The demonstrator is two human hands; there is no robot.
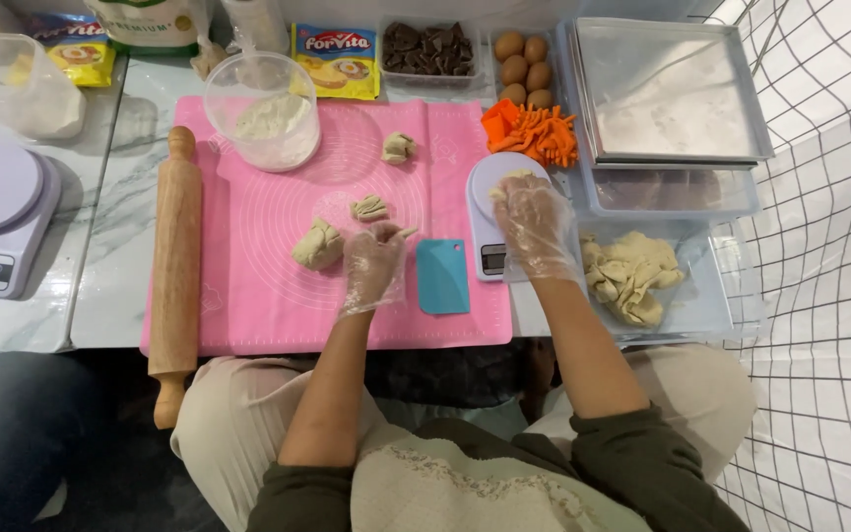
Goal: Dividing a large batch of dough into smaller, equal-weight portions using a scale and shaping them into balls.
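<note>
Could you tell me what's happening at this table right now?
A seated person in thin plastic gloves is portioning dough. The right hand rests a small piece on the small kitchen scale, while the left hand pinches another bit over the pink mat. Three dough lumps lie on the mat; more dough sits in a clear tray at right. A rolling pin lies alongside.

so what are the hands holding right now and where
The left hand pinches a small bit of dough at its fingers. The right hand rests on a dough piece atop the small scale; whether it grips is unclear.
</note>
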